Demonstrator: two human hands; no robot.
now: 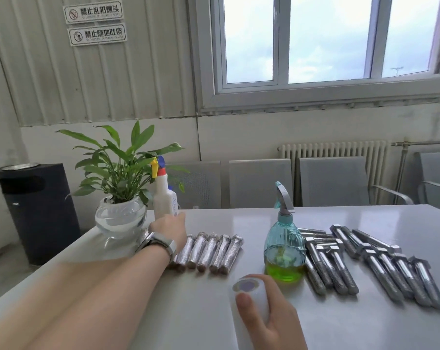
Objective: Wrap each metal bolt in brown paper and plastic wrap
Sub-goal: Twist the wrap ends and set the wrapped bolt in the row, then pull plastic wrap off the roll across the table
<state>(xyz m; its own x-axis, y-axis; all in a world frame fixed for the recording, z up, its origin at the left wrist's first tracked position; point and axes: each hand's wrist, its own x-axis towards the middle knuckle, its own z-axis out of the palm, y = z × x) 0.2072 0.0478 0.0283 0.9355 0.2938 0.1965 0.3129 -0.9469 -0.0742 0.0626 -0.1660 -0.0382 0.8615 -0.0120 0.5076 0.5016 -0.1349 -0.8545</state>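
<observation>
Several wrapped bolts (pixel 208 251) lie side by side in a row on the white table (pixel 188 311), shiny under plastic wrap with brown paper showing at their near ends. Several bare metal bolts (pixel 365 261) lie in a loose group at the right. My left hand (pixel 168 227), with a watch on its wrist, reaches over the left end of the wrapped row; its fingers point away and are hidden. Near the table's front, my right hand (pixel 272 319) grips a white roll of plastic wrap (pixel 249 296), thumb across its side.
A teal spray bottle (pixel 284 248) with green liquid stands between the wrapped and bare bolts. A white spray bottle (pixel 164 195) and a plant in a glass bowl (pixel 120 215) stand at the table's far left. Grey chairs (pixel 332 180) line the far side; a black bin (pixel 37 210) stands left.
</observation>
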